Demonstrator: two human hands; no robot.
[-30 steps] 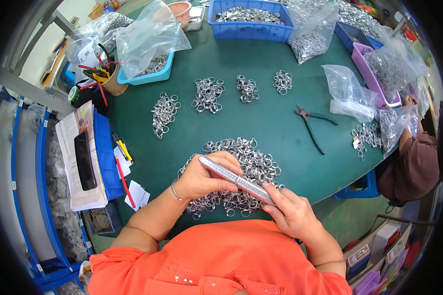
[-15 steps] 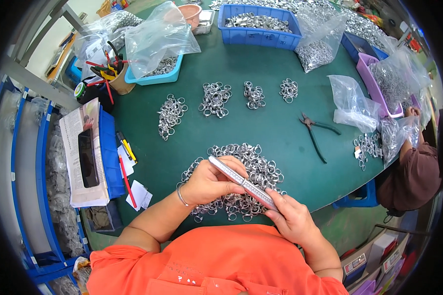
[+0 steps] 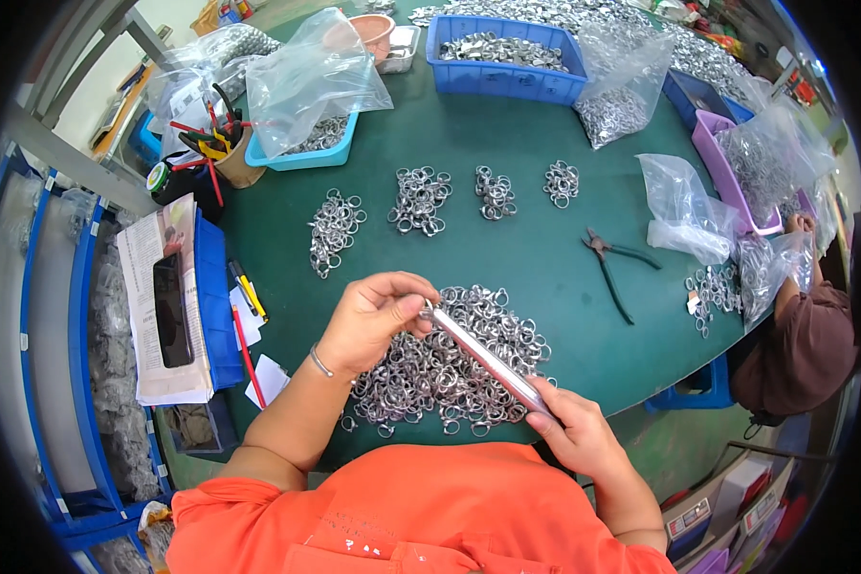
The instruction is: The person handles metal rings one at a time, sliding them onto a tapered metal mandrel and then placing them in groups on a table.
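Observation:
My right hand (image 3: pixel 579 430) grips the lower end of a metal ring mandrel (image 3: pixel 493 362), a tapered stick that slants up to the left. At its upper, narrow end my left hand (image 3: pixel 365 323) is closed in a pinch on a small silver ring (image 3: pixel 429 307), partly hidden by the fingers. Below both hands lies a large pile of silver rings (image 3: pixel 440 387). Beyond it several smaller heaps of rings stand in a row, from the leftmost heap (image 3: pixel 335 230) to a little rightmost one (image 3: pixel 561 184).
Green-handled cutting pliers (image 3: pixel 607 268) lie at right. Farther back are a blue bin (image 3: pixel 507 77) of metal parts, a turquoise basket (image 3: pixel 306 158) and a bag of rings (image 3: pixel 617 110). A phone (image 3: pixel 171 311) rests on newspaper at left. A co-worker's sleeve (image 3: pixel 802 349) shows at right.
My left hand has moved up and left along the mandrel to its narrow end. The ring around the mandrel's middle is no longer there. The mandrel has turned slightly in my right hand.

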